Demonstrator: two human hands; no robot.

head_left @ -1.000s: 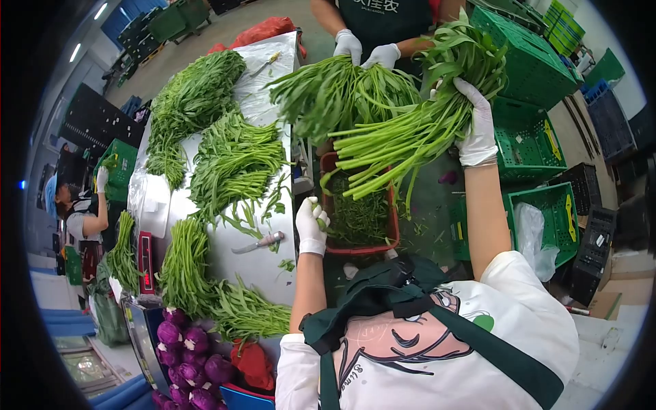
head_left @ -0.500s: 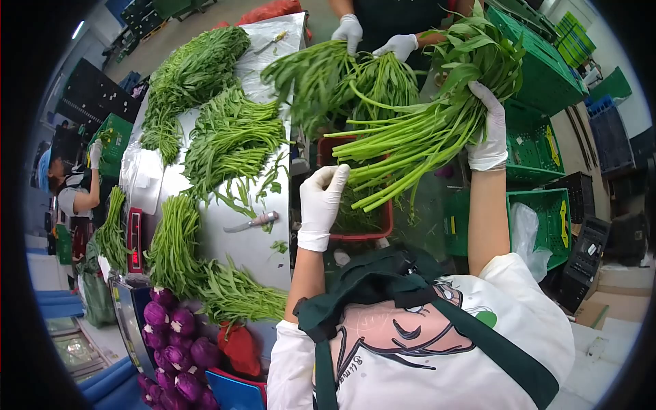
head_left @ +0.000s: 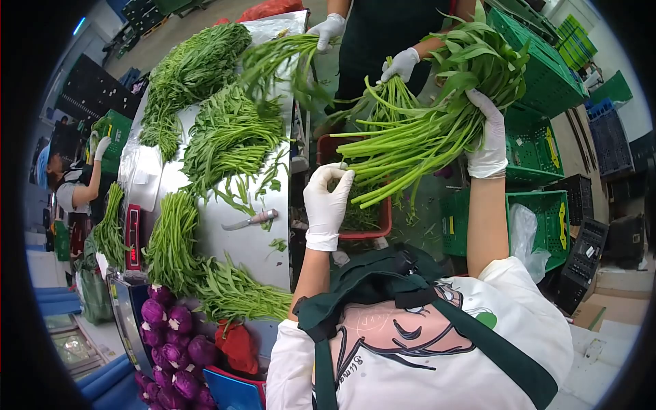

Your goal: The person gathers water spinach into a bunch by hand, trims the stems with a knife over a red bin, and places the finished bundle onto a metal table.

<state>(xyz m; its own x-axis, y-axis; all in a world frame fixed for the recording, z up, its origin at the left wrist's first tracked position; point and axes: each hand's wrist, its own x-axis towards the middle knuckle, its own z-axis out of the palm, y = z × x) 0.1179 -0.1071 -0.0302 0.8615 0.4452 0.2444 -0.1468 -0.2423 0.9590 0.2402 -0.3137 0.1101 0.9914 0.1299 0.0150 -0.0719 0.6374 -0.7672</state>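
On my left side the metal bench (head_left: 256, 256) is stretching away, and it is carrying several piles of water spinach (head_left: 198, 58). Beyond my hands a co-worker in a dark apron (head_left: 383, 41) is standing, and two gloved hands there are holding other greens, one at the bench edge and one just behind my bunch. At the right, green crates (head_left: 536, 61) are standing. In the middle, the water spinach bunch (head_left: 420, 147) is lying in the air, partly above a red basin (head_left: 389, 219), its leaves pointing up right and its cut stems pointing left. My right grip (head_left: 482, 116), in a white glove, is closing around this bunch near the leaves. My left grip (head_left: 336, 174) is bringing thumb and index finger together at the stem ends; I cannot tell if it is pinching a stem. Near the lower bench end, purple heads (head_left: 174, 355) are hanging together, below the red-fronted scale (head_left: 132, 239). A small knife (head_left: 251, 220) is resting flat on the bench.
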